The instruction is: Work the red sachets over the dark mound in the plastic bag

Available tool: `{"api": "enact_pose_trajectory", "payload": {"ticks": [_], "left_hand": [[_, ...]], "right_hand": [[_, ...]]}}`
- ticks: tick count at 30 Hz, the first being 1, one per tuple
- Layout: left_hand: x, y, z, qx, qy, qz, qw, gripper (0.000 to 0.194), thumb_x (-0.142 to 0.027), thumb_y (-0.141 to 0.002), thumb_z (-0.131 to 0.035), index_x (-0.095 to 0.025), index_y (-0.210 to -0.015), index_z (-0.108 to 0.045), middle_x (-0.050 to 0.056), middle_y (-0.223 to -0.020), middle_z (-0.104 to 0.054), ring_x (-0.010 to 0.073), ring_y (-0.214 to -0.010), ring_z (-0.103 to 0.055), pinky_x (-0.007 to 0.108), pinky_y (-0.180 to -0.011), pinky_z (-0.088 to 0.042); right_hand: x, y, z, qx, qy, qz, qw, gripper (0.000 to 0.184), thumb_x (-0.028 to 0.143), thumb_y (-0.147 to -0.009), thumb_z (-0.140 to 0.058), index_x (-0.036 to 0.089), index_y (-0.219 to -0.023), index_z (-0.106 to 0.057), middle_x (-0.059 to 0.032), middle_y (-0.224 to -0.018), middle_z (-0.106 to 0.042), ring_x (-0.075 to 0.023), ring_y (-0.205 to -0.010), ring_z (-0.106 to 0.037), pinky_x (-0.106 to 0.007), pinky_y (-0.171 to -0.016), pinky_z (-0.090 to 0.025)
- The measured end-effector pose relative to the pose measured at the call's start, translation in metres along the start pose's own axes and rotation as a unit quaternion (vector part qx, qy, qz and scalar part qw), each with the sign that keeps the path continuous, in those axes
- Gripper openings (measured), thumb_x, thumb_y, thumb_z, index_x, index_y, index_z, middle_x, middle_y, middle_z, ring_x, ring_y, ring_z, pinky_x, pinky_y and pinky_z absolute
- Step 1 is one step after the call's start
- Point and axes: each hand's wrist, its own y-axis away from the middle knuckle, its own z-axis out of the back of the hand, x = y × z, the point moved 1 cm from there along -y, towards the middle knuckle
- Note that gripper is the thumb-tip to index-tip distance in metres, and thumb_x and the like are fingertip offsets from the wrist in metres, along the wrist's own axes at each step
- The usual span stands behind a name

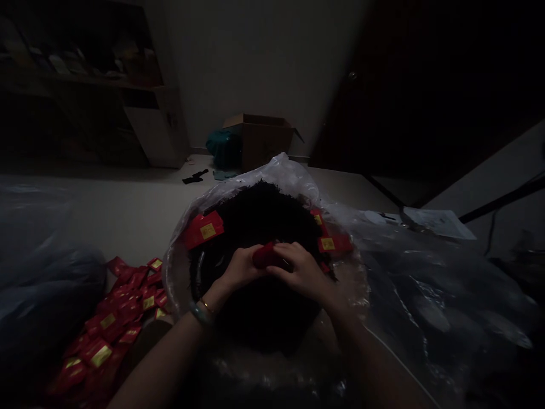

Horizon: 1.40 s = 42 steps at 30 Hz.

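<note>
Probably light and soft, small red packets (pixel 123 312) lie piled on the floor (pixel 131 227) at near left. Right of them, the left hand (pixel 242 266) comes in from the near side, angled inward, its fingers gripping the left end of a held packet (pixel 264 257) above a dark shredded heap (pixel 266 204). It looks thin-walled, perhaps slick and easily creased, best taken by both ends. The right hand (pixel 300 267) grips its right end, fingers arched over, thumb lower.

Dark red packet (pixel 264 255), red packets (pixel 126 305) with yellow labels (pixel 101 356), black shreds (pixel 267 211), brown box (pixel 267 141)
</note>
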Motion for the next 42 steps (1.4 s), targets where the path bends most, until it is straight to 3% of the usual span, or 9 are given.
{"api": "enact_pose_trajectory", "payload": {"ticks": [4,15,21,24,27,30,34,38,42], "left_hand": [[0.001,0.000,-0.001,0.019,-0.010,0.005,1.000,0.029,-0.036,-0.065,-0.073,-0.015,-0.083,-0.067,-0.002,-0.072,-0.066,0.0127,-0.063,-0.056,0.022,-0.060,-0.041],[0.012,-0.006,0.001,-0.018,0.089,0.059,0.994,0.035,-0.035,-0.056,-0.079,-0.012,-0.080,-0.067,-0.002,-0.068,-0.064,0.0127,-0.062,-0.055,0.022,-0.058,-0.043],[0.015,-0.010,0.008,-0.111,0.176,0.118,0.971,0.039,-0.032,-0.052,-0.081,-0.012,-0.082,-0.068,0.002,-0.074,-0.070,0.0167,-0.067,-0.061,0.026,-0.063,-0.048],[0.014,-0.009,0.004,-0.093,0.219,0.104,0.966,0.038,-0.030,-0.052,-0.081,-0.013,-0.083,-0.068,0.002,-0.079,-0.071,0.0182,-0.072,-0.063,0.028,-0.067,-0.050],[0.015,-0.009,-0.004,-0.052,0.231,0.096,0.967,0.035,-0.029,-0.053,-0.081,-0.013,-0.081,-0.065,0.001,-0.075,-0.070,0.0177,-0.070,-0.063,0.028,-0.066,-0.051],[0.013,-0.008,-0.006,-0.022,0.195,0.069,0.978,0.036,-0.027,-0.056,-0.080,-0.014,-0.085,-0.063,0.002,-0.079,-0.068,0.0177,-0.074,-0.063,0.028,-0.068,-0.052],[0.003,-0.005,0.003,-0.027,0.106,-0.059,0.992,0.051,-0.019,-0.065,-0.075,-0.019,-0.111,-0.055,0.009,-0.113,-0.061,0.0187,-0.096,-0.061,0.030,-0.081,-0.052],[-0.004,0.001,0.021,-0.004,-0.106,-0.171,0.980,0.014,-0.022,-0.077,-0.066,-0.019,-0.090,-0.060,0.010,-0.117,-0.058,0.0169,-0.089,-0.062,0.029,-0.075,-0.051],[-0.003,0.003,0.037,-0.043,-0.250,-0.217,0.942,0.016,-0.034,-0.078,-0.066,-0.019,-0.085,-0.062,0.008,-0.107,-0.061,0.0189,-0.090,-0.061,0.030,-0.075,-0.050]], "right_hand": [[-0.007,-0.002,-0.006,0.028,-0.018,0.004,0.999,0.012,0.015,-0.081,-0.060,0.020,-0.089,-0.068,-0.0051,-0.090,-0.068,-0.0171,-0.081,-0.063,-0.031,-0.075,-0.051],[-0.014,-0.003,0.017,-0.151,-0.187,-0.172,0.955,0.020,0.036,-0.072,-0.067,0.018,-0.081,-0.070,-0.0014,-0.068,-0.068,-0.0154,-0.058,-0.062,-0.026,-0.053,-0.049],[-0.026,-0.003,-0.001,-0.062,-0.095,-0.101,0.988,0.025,0.034,-0.073,-0.068,0.021,-0.094,-0.071,-0.0063,-0.100,-0.064,-0.0124,-0.063,-0.060,-0.028,-0.059,-0.053],[-0.026,-0.002,-0.007,-0.086,-0.035,-0.062,0.994,0.043,0.034,-0.074,-0.069,0.026,-0.116,-0.063,-0.0102,-0.126,-0.050,-0.0161,-0.080,-0.062,-0.030,-0.062,-0.055],[-0.021,-0.001,-0.012,-0.095,0.024,0.009,0.995,0.035,0.029,-0.081,-0.064,0.028,-0.115,-0.062,-0.0089,-0.121,-0.053,-0.0225,-0.102,-0.057,-0.038,-0.082,-0.054],[-0.018,-0.001,-0.018,-0.040,0.077,0.025,0.996,0.027,0.022,-0.084,-0.060,0.026,-0.110,-0.062,-0.0071,-0.106,-0.060,-0.0227,-0.101,-0.057,-0.040,-0.089,-0.050],[-0.018,-0.002,-0.022,-0.003,0.144,0.002,0.990,0.012,0.018,-0.084,-0.059,0.021,-0.095,-0.063,-0.0072,-0.099,-0.062,-0.0211,-0.092,-0.058,-0.034,-0.078,-0.051],[-0.019,-0.002,-0.019,0.039,0.196,-0.003,0.980,0.002,0.020,-0.085,-0.060,0.020,-0.087,-0.061,-0.0052,-0.090,-0.063,-0.0187,-0.082,-0.059,-0.029,-0.069,-0.047],[-0.020,-0.002,-0.017,0.039,0.226,0.000,0.973,0.009,0.029,-0.087,-0.059,0.020,-0.085,-0.061,-0.0043,-0.085,-0.064,-0.0178,-0.080,-0.059,-0.027,-0.068,-0.044]]}}
